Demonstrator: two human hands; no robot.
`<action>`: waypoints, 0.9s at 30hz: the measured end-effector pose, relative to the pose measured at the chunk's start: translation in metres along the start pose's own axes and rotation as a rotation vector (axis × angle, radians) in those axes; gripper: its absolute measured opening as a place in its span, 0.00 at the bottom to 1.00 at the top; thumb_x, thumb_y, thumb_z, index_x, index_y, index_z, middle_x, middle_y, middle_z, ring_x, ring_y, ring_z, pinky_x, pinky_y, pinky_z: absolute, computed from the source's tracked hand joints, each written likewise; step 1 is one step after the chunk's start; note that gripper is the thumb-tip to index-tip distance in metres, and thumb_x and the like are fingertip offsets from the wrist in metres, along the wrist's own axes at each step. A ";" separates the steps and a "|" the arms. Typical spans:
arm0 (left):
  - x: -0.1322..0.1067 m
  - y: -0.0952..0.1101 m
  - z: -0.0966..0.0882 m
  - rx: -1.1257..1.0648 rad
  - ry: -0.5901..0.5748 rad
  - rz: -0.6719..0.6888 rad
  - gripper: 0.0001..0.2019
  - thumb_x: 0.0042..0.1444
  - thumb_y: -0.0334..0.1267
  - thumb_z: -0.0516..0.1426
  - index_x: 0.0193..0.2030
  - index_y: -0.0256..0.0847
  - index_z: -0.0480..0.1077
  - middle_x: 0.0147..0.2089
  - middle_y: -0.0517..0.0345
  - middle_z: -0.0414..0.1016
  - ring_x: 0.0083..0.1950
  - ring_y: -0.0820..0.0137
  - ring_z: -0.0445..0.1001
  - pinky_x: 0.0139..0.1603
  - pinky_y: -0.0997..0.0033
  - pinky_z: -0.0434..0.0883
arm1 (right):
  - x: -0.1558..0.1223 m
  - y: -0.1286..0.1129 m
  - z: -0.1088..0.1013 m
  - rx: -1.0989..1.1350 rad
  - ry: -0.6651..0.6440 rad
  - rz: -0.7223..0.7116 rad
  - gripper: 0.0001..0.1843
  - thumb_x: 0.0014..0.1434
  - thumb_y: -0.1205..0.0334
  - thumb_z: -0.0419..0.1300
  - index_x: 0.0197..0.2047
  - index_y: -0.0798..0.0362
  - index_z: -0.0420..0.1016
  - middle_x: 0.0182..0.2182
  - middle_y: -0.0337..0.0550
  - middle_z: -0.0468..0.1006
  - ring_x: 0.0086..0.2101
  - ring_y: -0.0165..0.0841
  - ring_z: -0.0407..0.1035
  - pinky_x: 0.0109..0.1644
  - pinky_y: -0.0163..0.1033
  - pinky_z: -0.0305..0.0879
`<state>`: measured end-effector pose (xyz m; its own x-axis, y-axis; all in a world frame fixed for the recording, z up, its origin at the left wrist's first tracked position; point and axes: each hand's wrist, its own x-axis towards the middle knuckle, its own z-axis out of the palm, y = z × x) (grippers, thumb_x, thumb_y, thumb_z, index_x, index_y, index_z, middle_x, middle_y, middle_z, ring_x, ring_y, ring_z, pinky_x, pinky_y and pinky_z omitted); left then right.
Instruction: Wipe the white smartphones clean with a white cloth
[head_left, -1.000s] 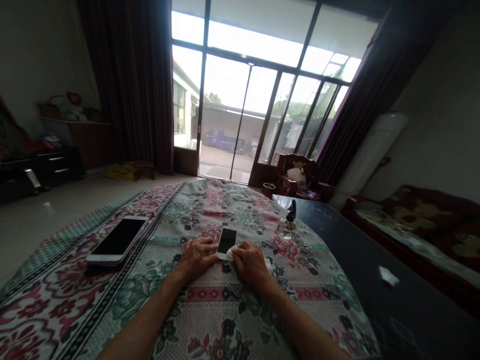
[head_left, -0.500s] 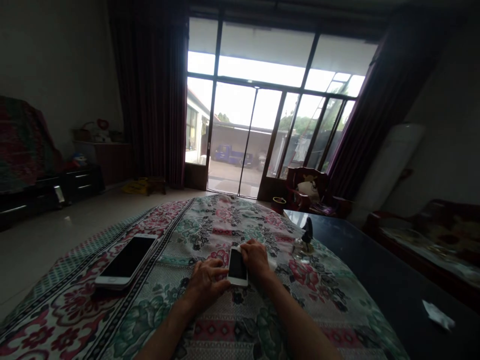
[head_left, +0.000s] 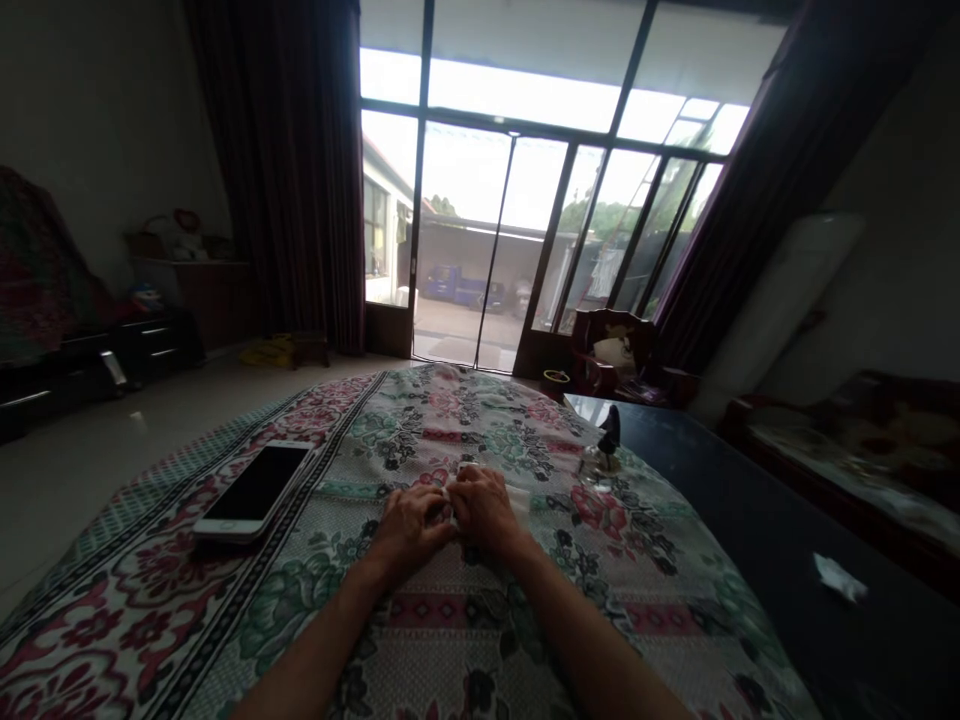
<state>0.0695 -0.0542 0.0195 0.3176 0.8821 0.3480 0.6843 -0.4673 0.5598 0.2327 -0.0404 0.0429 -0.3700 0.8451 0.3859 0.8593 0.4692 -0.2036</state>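
My left hand (head_left: 411,522) and my right hand (head_left: 484,507) meet at the middle of the cloth-covered table. Their curled fingers close on a small white smartphone (head_left: 468,467), which is nearly all hidden; only pale bits of its edge show. Just right of my right hand lies a pale, thin piece (head_left: 519,502), too faint to name. A larger white smartphone (head_left: 256,492) with a dark screen rests to the left, seemingly stacked on something thin. To the right stands a clear bottle with a black top (head_left: 606,455).
A floral tablecloth (head_left: 300,625) covers the table. Beside it on the right is a dark tabletop (head_left: 720,500) with a crumpled white tissue (head_left: 840,578). Ahead are glass doors (head_left: 465,250) and a wooden chair (head_left: 611,350).
My left hand has come in against the small smartphone, and my right hand has slid across it, covering the screen that showed before. The view has tipped slightly downward.
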 end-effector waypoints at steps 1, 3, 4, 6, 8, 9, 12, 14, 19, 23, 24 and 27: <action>0.000 0.000 0.000 0.001 -0.001 0.001 0.12 0.49 0.43 0.63 0.42 0.45 0.77 0.54 0.54 0.76 0.56 0.58 0.71 0.57 0.60 0.60 | -0.005 -0.001 -0.003 0.010 -0.003 -0.023 0.12 0.64 0.61 0.54 0.34 0.47 0.79 0.39 0.40 0.75 0.41 0.34 0.64 0.47 0.40 0.51; 0.000 0.002 -0.001 0.001 0.000 0.005 0.10 0.50 0.43 0.62 0.39 0.45 0.77 0.53 0.55 0.76 0.55 0.59 0.71 0.57 0.60 0.60 | -0.015 -0.002 -0.008 0.032 -0.010 -0.069 0.11 0.64 0.62 0.54 0.37 0.47 0.79 0.39 0.40 0.74 0.41 0.33 0.63 0.48 0.41 0.51; -0.001 0.002 -0.001 0.000 0.000 0.007 0.08 0.51 0.43 0.62 0.38 0.46 0.77 0.52 0.56 0.77 0.54 0.60 0.71 0.56 0.60 0.60 | -0.020 -0.003 -0.011 0.045 -0.014 -0.090 0.11 0.64 0.62 0.55 0.38 0.46 0.79 0.40 0.40 0.74 0.41 0.33 0.63 0.48 0.41 0.51; -0.001 0.003 -0.002 -0.004 0.001 0.008 0.06 0.51 0.42 0.61 0.35 0.45 0.77 0.51 0.57 0.77 0.54 0.61 0.72 0.56 0.61 0.60 | -0.029 -0.003 -0.015 0.075 -0.022 -0.122 0.10 0.63 0.63 0.55 0.40 0.47 0.79 0.40 0.40 0.74 0.41 0.33 0.63 0.49 0.41 0.52; -0.001 0.003 -0.002 -0.003 -0.002 0.004 0.06 0.52 0.42 0.61 0.35 0.45 0.77 0.52 0.58 0.77 0.54 0.61 0.72 0.56 0.61 0.59 | -0.037 -0.003 -0.018 0.103 -0.031 -0.142 0.10 0.63 0.64 0.55 0.40 0.47 0.79 0.40 0.41 0.74 0.41 0.33 0.64 0.49 0.40 0.53; -0.001 0.002 -0.002 0.000 -0.005 0.003 0.07 0.52 0.42 0.61 0.36 0.46 0.77 0.52 0.58 0.76 0.54 0.62 0.71 0.57 0.61 0.59 | -0.041 -0.002 -0.019 0.113 -0.034 -0.147 0.10 0.63 0.64 0.55 0.40 0.48 0.79 0.40 0.41 0.74 0.41 0.33 0.64 0.49 0.40 0.53; 0.000 -0.001 -0.001 0.019 -0.019 0.008 0.10 0.52 0.45 0.61 0.40 0.46 0.76 0.54 0.57 0.75 0.55 0.62 0.71 0.58 0.61 0.59 | -0.049 0.000 -0.022 0.123 -0.044 -0.136 0.11 0.64 0.64 0.55 0.39 0.49 0.79 0.40 0.42 0.74 0.41 0.33 0.64 0.49 0.40 0.54; 0.000 -0.003 0.000 0.032 -0.029 0.013 0.11 0.52 0.46 0.61 0.42 0.47 0.76 0.55 0.57 0.75 0.56 0.61 0.71 0.58 0.60 0.59 | -0.053 0.002 -0.025 0.116 -0.052 -0.119 0.12 0.64 0.65 0.54 0.40 0.49 0.79 0.40 0.42 0.74 0.41 0.34 0.65 0.49 0.40 0.55; 0.000 -0.003 -0.001 0.054 -0.042 0.011 0.12 0.52 0.44 0.62 0.44 0.47 0.76 0.56 0.56 0.74 0.57 0.60 0.70 0.59 0.58 0.58 | -0.064 0.005 -0.032 0.107 -0.093 -0.082 0.15 0.65 0.65 0.51 0.41 0.48 0.79 0.38 0.43 0.74 0.41 0.34 0.65 0.49 0.39 0.58; -0.001 -0.002 -0.001 0.070 -0.048 0.018 0.13 0.53 0.44 0.61 0.45 0.48 0.76 0.56 0.58 0.74 0.58 0.59 0.69 0.60 0.57 0.58 | -0.066 0.007 -0.035 0.129 -0.109 -0.082 0.14 0.64 0.65 0.52 0.39 0.49 0.80 0.37 0.44 0.74 0.39 0.33 0.66 0.47 0.37 0.59; -0.001 -0.001 -0.002 0.075 -0.050 0.024 0.13 0.54 0.44 0.61 0.47 0.49 0.76 0.56 0.58 0.74 0.58 0.59 0.69 0.60 0.57 0.58 | -0.065 0.008 -0.035 0.145 -0.113 -0.087 0.13 0.64 0.64 0.52 0.39 0.50 0.80 0.37 0.44 0.75 0.39 0.33 0.67 0.47 0.37 0.60; -0.002 0.000 -0.002 0.084 -0.058 0.056 0.14 0.57 0.44 0.59 0.49 0.51 0.75 0.56 0.58 0.73 0.58 0.61 0.69 0.60 0.58 0.58 | -0.061 0.013 -0.036 0.220 -0.109 -0.045 0.13 0.62 0.65 0.54 0.38 0.50 0.81 0.37 0.43 0.76 0.38 0.32 0.69 0.46 0.35 0.61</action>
<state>0.0671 -0.0561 0.0205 0.3930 0.8578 0.3312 0.7162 -0.5115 0.4748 0.2798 -0.0952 0.0492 -0.4525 0.8390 0.3023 0.7479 0.5417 -0.3836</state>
